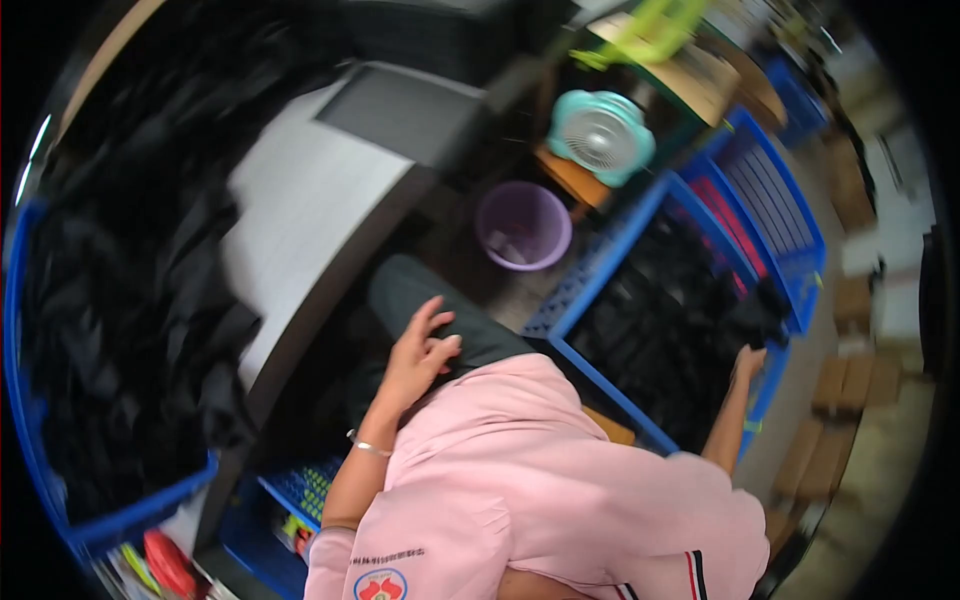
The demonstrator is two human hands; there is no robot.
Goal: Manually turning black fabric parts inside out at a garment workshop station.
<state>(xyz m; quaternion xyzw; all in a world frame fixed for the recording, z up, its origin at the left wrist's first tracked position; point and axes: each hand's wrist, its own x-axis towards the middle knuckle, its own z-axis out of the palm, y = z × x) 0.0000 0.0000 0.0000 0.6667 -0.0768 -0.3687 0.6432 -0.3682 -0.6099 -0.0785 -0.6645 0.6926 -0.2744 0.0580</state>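
"Is that your pink shirt (490,430) across the foreground?"

"Mine, yes, with my dark trousers (475,340) just beyond it. My left grip (425,345) is released and holds nothing, its fingers loosely bent over my leg."

"And the other?"

"My right grip (748,362) is out at the far side of a blue crate (612,390), right by the black cloth (650,330). It's too blurred; I can't tell whether the fingers are clenched on it."

"So the cloth is in that crate?"

"Heaped inside it, with a dark bunch up near my right fingers. Just behind stands another blue crate (785,215), with something pinkish-red (735,225) showing."

"What's on your left?"

"A big blue bin (145,515) under a black heap (130,340). Lower down, a small blue basket (250,540) has bright bits by it."

"The purple bucket (545,220)?"

"On the floor ahead, a few pale scraps (505,245) in it."

"And around you?"

"A pale grey bench (320,200) runs between the black heap and my legs. Past the bucket a turquoise fan (602,137) sits on an orange-brown stool (575,180); cardboard boxes (860,380) stand along the far right."
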